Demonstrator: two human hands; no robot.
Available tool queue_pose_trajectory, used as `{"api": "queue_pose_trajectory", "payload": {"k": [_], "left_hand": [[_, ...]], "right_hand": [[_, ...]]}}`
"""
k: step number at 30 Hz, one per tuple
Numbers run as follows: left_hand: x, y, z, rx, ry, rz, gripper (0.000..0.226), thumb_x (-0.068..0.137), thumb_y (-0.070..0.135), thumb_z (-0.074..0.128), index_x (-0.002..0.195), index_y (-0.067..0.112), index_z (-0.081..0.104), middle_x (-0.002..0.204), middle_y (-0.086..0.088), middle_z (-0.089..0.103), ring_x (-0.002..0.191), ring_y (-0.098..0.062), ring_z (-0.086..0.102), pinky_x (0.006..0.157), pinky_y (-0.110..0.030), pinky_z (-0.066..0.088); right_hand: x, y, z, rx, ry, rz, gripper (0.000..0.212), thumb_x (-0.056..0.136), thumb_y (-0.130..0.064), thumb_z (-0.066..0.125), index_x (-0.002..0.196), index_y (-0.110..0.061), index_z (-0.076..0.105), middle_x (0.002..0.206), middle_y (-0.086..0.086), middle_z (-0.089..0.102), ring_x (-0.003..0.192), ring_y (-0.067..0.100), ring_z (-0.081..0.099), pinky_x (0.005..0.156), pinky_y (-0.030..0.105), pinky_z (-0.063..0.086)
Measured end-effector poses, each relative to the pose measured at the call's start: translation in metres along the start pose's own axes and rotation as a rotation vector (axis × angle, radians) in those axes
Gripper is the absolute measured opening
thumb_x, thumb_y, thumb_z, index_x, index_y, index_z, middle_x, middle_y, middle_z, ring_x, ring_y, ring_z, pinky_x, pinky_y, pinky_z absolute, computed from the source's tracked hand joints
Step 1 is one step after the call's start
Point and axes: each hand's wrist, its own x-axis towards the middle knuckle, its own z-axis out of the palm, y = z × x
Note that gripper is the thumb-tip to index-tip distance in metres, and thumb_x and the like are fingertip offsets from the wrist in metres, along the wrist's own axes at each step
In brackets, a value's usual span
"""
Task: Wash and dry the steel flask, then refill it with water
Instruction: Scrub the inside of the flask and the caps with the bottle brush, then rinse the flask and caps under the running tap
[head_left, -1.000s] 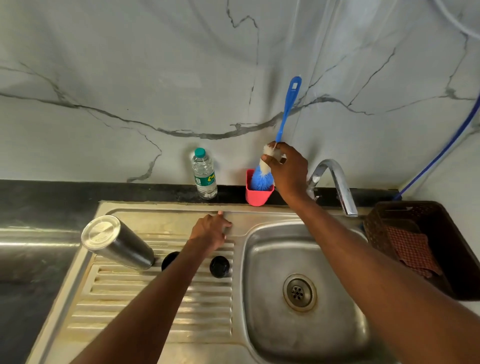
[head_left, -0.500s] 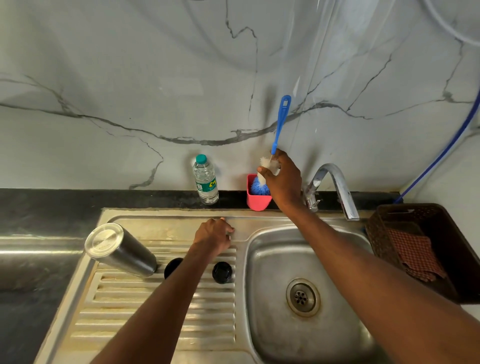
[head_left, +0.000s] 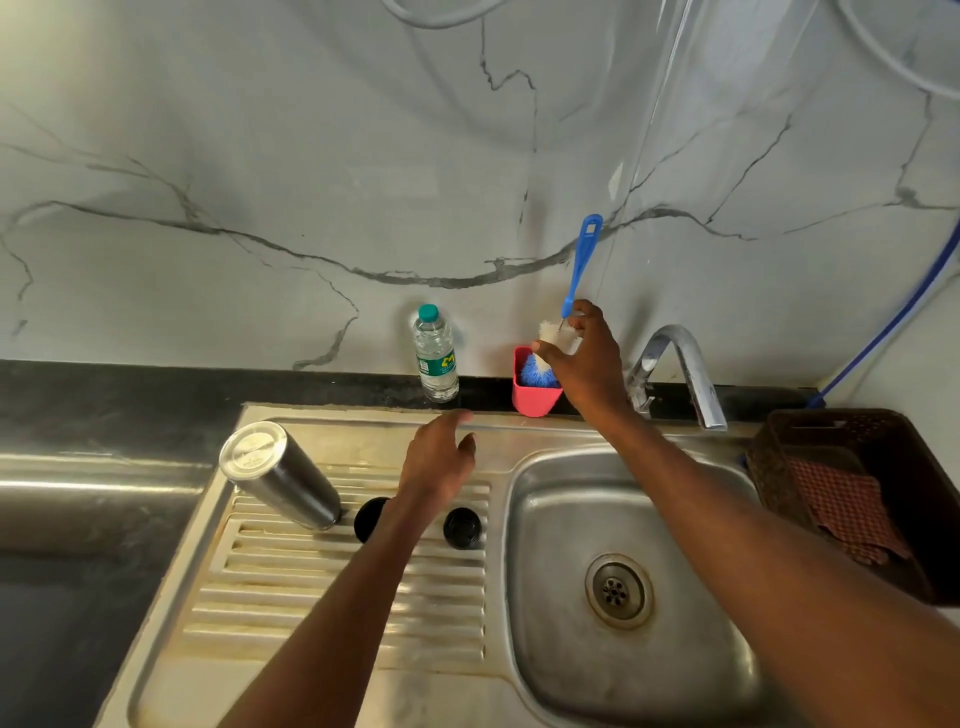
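The steel flask (head_left: 278, 475) stands upside down on the ribbed drainboard (head_left: 332, 587), its base facing up. Two black caps sit beside it: one (head_left: 370, 518) partly hidden under my left forearm, the other (head_left: 462, 528) near the sink basin. My left hand (head_left: 439, 460) hovers over the drainboard's back edge, fingers relaxed and holding nothing. My right hand (head_left: 584, 364) grips the bristle end of a blue bottle brush (head_left: 581, 265), whose head sits in a red cup (head_left: 535, 397) by the wall.
A small water bottle (head_left: 436, 356) stands at the wall left of the cup. The tap (head_left: 685, 371) arches over the sink basin (head_left: 623, 587). A dark basket (head_left: 852, 488) with a checked cloth sits at the right. Black countertop lies to the left.
My right hand has lowered the brush head further into the red cup. My left hand has lifted slightly off the sink rim and its fingers have opened.
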Motion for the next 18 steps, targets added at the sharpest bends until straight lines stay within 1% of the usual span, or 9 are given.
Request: {"api": "queue_pose_trajectory", "payload": {"k": [2, 4, 7, 9, 11, 12, 14, 16, 18], "left_hand": [[-0.009, -0.002, -0.004, -0.091, 0.059, -0.010, 0.042, 0.101, 0.018, 0.064, 0.143, 0.020, 0.062, 0.142, 0.003, 0.066, 0.135, -0.016, 0.058, 0.116, -0.036, 0.044], [-0.024, -0.004, -0.010, -0.152, 0.125, -0.014, 0.039, 0.102, 0.017, 0.064, 0.141, 0.021, 0.063, 0.139, 0.007, 0.068, 0.132, -0.011, 0.060, 0.113, -0.037, 0.047], [-0.062, -0.008, -0.021, -0.229, 0.269, 0.004, 0.029, 0.104, 0.017, 0.063, 0.131, 0.023, 0.070, 0.124, 0.011, 0.073, 0.114, -0.007, 0.068, 0.099, -0.035, 0.057], [-0.098, -0.016, -0.033, -0.246, 0.427, 0.027, 0.023, 0.102, 0.014, 0.064, 0.122, 0.021, 0.074, 0.108, 0.011, 0.077, 0.094, -0.005, 0.072, 0.081, -0.024, 0.059], [-0.132, -0.032, -0.043, -0.192, 0.580, 0.035, 0.020, 0.099, 0.010, 0.068, 0.116, 0.018, 0.075, 0.097, 0.008, 0.078, 0.082, -0.004, 0.072, 0.072, -0.015, 0.055], [-0.147, -0.044, -0.047, -0.162, 0.634, 0.010, 0.019, 0.098, 0.008, 0.070, 0.114, 0.017, 0.076, 0.094, 0.006, 0.078, 0.078, -0.006, 0.071, 0.069, -0.016, 0.055], [-0.169, -0.069, -0.051, -0.106, 0.679, -0.070, 0.019, 0.097, 0.006, 0.070, 0.112, 0.016, 0.076, 0.089, 0.006, 0.076, 0.073, -0.011, 0.070, 0.064, -0.025, 0.055], [-0.182, -0.091, -0.056, -0.020, 0.633, -0.152, 0.018, 0.098, 0.011, 0.067, 0.113, 0.019, 0.075, 0.092, 0.008, 0.076, 0.077, -0.017, 0.072, 0.067, -0.031, 0.054], [-0.187, -0.113, -0.062, 0.107, 0.519, -0.236, 0.025, 0.098, 0.020, 0.065, 0.122, 0.023, 0.072, 0.114, 0.006, 0.076, 0.096, -0.022, 0.073, 0.078, -0.035, 0.055]], "right_hand": [[-0.005, -0.001, 0.000, 0.012, 0.035, 0.019, 0.079, 0.081, -0.039, 0.086, 0.145, -0.019, 0.045, 0.136, 0.002, 0.058, 0.123, 0.018, 0.057, 0.098, 0.038, 0.052], [-0.020, -0.006, -0.002, 0.039, 0.119, 0.048, 0.082, 0.081, -0.039, 0.086, 0.148, -0.018, 0.043, 0.139, 0.004, 0.055, 0.127, 0.018, 0.055, 0.098, 0.032, 0.048], [-0.062, -0.019, -0.004, 0.056, 0.274, 0.025, 0.068, 0.086, -0.027, 0.082, 0.143, -0.015, 0.048, 0.134, 0.007, 0.056, 0.122, 0.021, 0.057, 0.099, 0.038, 0.050], [-0.102, -0.029, 0.001, 0.087, 0.294, -0.074, 0.051, 0.087, -0.014, 0.077, 0.133, -0.011, 0.055, 0.124, 0.007, 0.058, 0.113, 0.020, 0.058, 0.097, 0.035, 0.050], [-0.144, -0.039, 0.012, 0.157, 0.185, -0.145, 0.039, 0.089, -0.007, 0.074, 0.125, -0.011, 0.060, 0.116, 0.003, 0.059, 0.105, 0.014, 0.058, 0.095, 0.027, 0.048], [-0.165, -0.043, 0.020, 0.178, 0.091, -0.162, 0.034, 0.090, -0.007, 0.073, 0.122, -0.012, 0.062, 0.113, 0.000, 0.059, 0.103, 0.013, 0.058, 0.094, 0.028, 0.049], [-0.200, -0.049, 0.041, 0.186, -0.114, -0.192, 0.027, 0.091, -0.009, 0.072, 0.116, -0.017, 0.065, 0.110, -0.003, 0.059, 0.101, 0.012, 0.060, 0.091, 0.037, 0.052], [-0.222, -0.056, 0.062, 0.169, -0.299, -0.189, 0.025, 0.092, -0.014, 0.073, 0.115, -0.021, 0.066, 0.111, -0.006, 0.060, 0.103, 0.010, 0.061, 0.089, 0.040, 0.054], [-0.235, -0.071, 0.083, 0.117, -0.444, -0.153, 0.029, 0.092, -0.024, 0.074, 0.120, -0.021, 0.066, 0.118, -0.006, 0.060, 0.107, 0.010, 0.062, 0.095, 0.040, 0.053]]}}
